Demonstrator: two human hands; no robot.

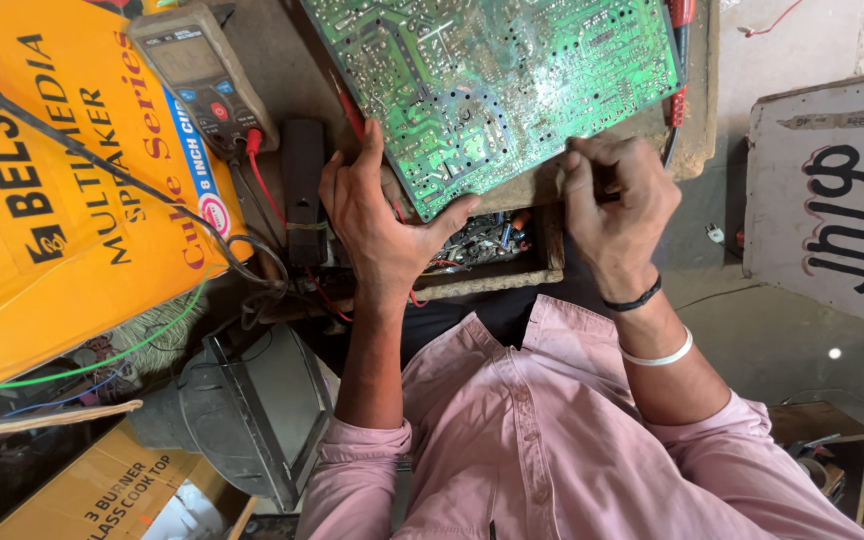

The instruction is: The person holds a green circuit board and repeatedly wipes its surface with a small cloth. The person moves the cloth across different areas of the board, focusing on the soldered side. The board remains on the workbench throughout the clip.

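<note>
A green circuit board [497, 85] lies solder side up on a wooden worktop. My left hand [377, 220] grips its near left corner, thumb pressed against the board's edge. My right hand [617, 205] is closed around a thin dark tool at the board's near right edge; the tool's tip is hidden by my fingers. A grey multimeter [202, 75] lies to the left of the board, and a red lead [262, 185] runs from it towards my left hand. A red probe [678, 100] rests along the board's right side.
A big orange carton [42, 200] fills the left. A black oblong box [303, 190] sits beside my left hand. Below the board a wooden tray [542, 265] holds loose parts. A small grey screen set [252, 410], a brown carton [92, 490] and a white painted panel [832, 190] stand around.
</note>
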